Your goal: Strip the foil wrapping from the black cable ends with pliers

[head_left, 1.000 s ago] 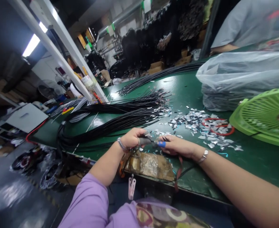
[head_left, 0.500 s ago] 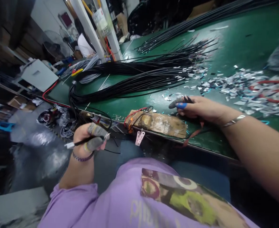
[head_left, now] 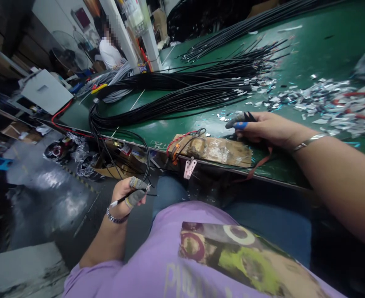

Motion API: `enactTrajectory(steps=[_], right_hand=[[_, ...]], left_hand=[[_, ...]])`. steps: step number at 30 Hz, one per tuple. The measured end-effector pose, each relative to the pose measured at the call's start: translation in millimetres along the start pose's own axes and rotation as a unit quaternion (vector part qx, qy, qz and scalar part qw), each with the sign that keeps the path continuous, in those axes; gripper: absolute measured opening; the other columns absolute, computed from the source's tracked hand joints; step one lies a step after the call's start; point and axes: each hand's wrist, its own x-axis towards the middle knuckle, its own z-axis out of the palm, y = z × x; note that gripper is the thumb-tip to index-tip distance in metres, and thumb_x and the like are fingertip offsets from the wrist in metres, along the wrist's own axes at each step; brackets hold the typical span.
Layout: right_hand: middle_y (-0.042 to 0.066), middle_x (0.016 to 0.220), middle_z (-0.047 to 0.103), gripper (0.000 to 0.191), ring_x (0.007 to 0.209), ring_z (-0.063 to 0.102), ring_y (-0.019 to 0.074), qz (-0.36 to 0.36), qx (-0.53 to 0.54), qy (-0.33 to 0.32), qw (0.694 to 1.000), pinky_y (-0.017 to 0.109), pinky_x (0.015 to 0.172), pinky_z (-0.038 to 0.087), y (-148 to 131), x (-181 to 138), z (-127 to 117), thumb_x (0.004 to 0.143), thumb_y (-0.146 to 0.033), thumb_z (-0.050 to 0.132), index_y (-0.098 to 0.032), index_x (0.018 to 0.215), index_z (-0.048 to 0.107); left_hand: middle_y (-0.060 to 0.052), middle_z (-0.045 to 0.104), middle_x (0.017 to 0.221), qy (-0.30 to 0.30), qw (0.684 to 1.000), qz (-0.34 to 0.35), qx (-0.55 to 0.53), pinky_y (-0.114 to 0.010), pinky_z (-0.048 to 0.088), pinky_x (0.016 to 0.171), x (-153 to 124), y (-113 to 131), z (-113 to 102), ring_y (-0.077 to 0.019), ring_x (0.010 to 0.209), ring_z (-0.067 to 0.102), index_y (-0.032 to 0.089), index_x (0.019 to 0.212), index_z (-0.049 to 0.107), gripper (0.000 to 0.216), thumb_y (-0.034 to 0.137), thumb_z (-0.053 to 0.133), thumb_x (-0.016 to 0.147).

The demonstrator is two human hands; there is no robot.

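Note:
My left hand (head_left: pixel 126 198) is down beside my lap, below the table edge, its taped fingers pinched on a thin black cable (head_left: pixel 129 197) with a white end. My right hand (head_left: pixel 263 129) rests on the green table (head_left: pixel 309 49), fingers closed around small black scissors (head_left: pixel 247 117), with a blue-taped fingertip. A large bundle of black cables (head_left: pixel 176 97) lies across the table to the left of my right hand. A taped brown block (head_left: pixel 215 150) sits at the table's front edge between my hands.
Several silver foil scraps (head_left: pixel 313 103) and a red ring litter the table at right. More cables (head_left: pixel 250 25) lie at the far side. A person in white (head_left: pixel 110 51) sits far left. Cable loops hang off the table edge over boxes on the floor.
My left hand left the table, pulled one cable away and dropped beside my lap. My right hand stayed on the table with the scissors. My view tilted down and left.

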Motion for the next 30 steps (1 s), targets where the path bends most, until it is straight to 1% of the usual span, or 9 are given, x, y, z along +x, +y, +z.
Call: enactTrajectory(steps=[4, 7, 11, 14, 16, 20, 22, 26, 30], right_hand=[[-0.003, 0.052, 0.054, 0.011, 0.035, 0.034, 0.0031, -0.028, -0.016, -0.001, 0.999, 0.018, 0.035, 0.021, 3.6, 0.6, -1.3, 0.085, -0.009, 0.052, -0.014, 0.081, 0.062], [-0.004, 0.052, 0.054, 0.004, 0.035, 0.035, 0.0028, -0.056, -0.010, -0.007, 0.998, 0.017, 0.034, 0.023, 11.3, 5.8, -5.3, 0.082, -0.013, 0.059, -0.015, 0.081, 0.062], [-0.003, 0.054, 0.056, 0.012, 0.035, 0.035, 0.0029, -0.078, -0.007, -0.020, 0.997, 0.017, 0.032, 0.023, 18.0, 12.1, -10.1, 0.076, -0.022, 0.070, -0.016, 0.083, 0.064], [-0.003, 0.053, 0.056, 0.010, 0.034, 0.036, 0.0035, -0.070, -0.024, -0.017, 0.997, 0.017, 0.032, 0.023, 15.5, 10.5, -9.5, 0.077, -0.021, 0.069, -0.016, 0.085, 0.064], [-0.003, 0.052, 0.055, 0.006, 0.034, 0.035, 0.0039, -0.060, -0.038, -0.008, 0.997, 0.018, 0.032, 0.023, 11.2, 6.5, -7.3, 0.079, -0.017, 0.066, -0.016, 0.084, 0.063], [-0.003, 0.049, 0.054, 0.008, 0.034, 0.035, 0.0046, -0.040, -0.051, 0.000, 0.998, 0.018, 0.033, 0.023, 3.3, -1.9, -2.6, 0.083, -0.010, 0.058, -0.016, 0.080, 0.061], [-0.003, 0.050, 0.054, 0.012, 0.035, 0.034, 0.0047, -0.024, -0.045, 0.008, 0.999, 0.019, 0.034, 0.023, 1.9, -3.1, -1.3, 0.084, -0.007, 0.054, -0.017, 0.080, 0.060], [-0.002, 0.052, 0.054, 0.010, 0.036, 0.035, 0.0049, -0.011, -0.026, 0.022, 0.999, 0.020, 0.035, 0.023, 4.4, 0.2, -0.9, 0.083, -0.009, 0.055, -0.017, 0.080, 0.060], [-0.001, 0.054, 0.055, 0.006, 0.037, 0.036, 0.0057, -0.009, -0.014, 0.024, 1.000, 0.020, 0.034, 0.024, 6.7, 2.1, 0.8, 0.077, -0.021, 0.065, -0.018, 0.080, 0.061]], left_hand=[[-0.002, 0.058, 0.048, 0.003, 1.000, -0.017, 0.017, -0.017, 0.036, 0.034, -0.6, -0.8, 4.1, -0.0073, 0.037, 0.046, 0.014, 0.068, 0.061, 0.039, 0.053, 0.067, 0.068], [-0.002, 0.058, 0.049, 0.001, 1.000, -0.019, 0.023, -0.017, 0.036, 0.035, -1.0, -0.5, 7.6, -0.0070, 0.037, 0.045, 0.013, 0.070, 0.061, 0.041, 0.054, 0.066, 0.068], [-0.001, 0.058, 0.052, -0.037, 0.997, -0.004, 0.061, -0.018, 0.038, 0.040, 2.5, 3.9, 18.4, -0.0075, 0.040, 0.047, 0.014, 0.074, 0.061, 0.036, 0.050, 0.063, 0.073], [-0.002, 0.062, 0.063, -0.071, 0.990, 0.001, 0.119, -0.021, 0.044, 0.052, 9.0, -1.5, 31.1, -0.0098, 0.053, 0.055, 0.015, 0.077, 0.061, 0.029, 0.042, 0.066, 0.071], [-0.002, 0.063, 0.070, -0.081, 0.982, -0.029, 0.166, -0.021, 0.043, 0.058, 14.3, -15.6, 38.5, -0.0107, 0.061, 0.056, 0.015, 0.079, 0.061, 0.025, 0.036, 0.069, 0.067], [0.008, 0.042, 0.047, -0.043, 0.954, -0.131, 0.266, -0.020, 0.027, 0.049, 21.9, -63.2, 43.0, -0.0062, 0.048, 0.034, 0.016, 0.064, 0.055, 0.016, 0.025, 0.069, 0.062], [0.008, 0.038, 0.045, 0.014, 0.959, -0.176, 0.223, -0.020, 0.024, 0.049, 22.9, -86.0, 40.7, -0.0061, 0.047, 0.031, 0.015, 0.057, 0.051, 0.017, 0.021, 0.066, 0.062], [0.007, 0.042, 0.051, 0.084, 0.959, -0.195, 0.188, -0.019, 0.028, 0.051, 25.5, -113.3, 38.1, -0.0065, 0.051, 0.035, 0.015, 0.060, 0.049, 0.012, 0.018, 0.058, 0.068], [0.006, 0.047, 0.051, 0.106, 0.958, -0.227, 0.136, -0.018, 0.028, 0.046, 43.4, -127.5, 51.1, -0.0053, 0.044, 0.035, 0.015, 0.066, 0.052, 0.012, 0.021, 0.051, 0.076]])
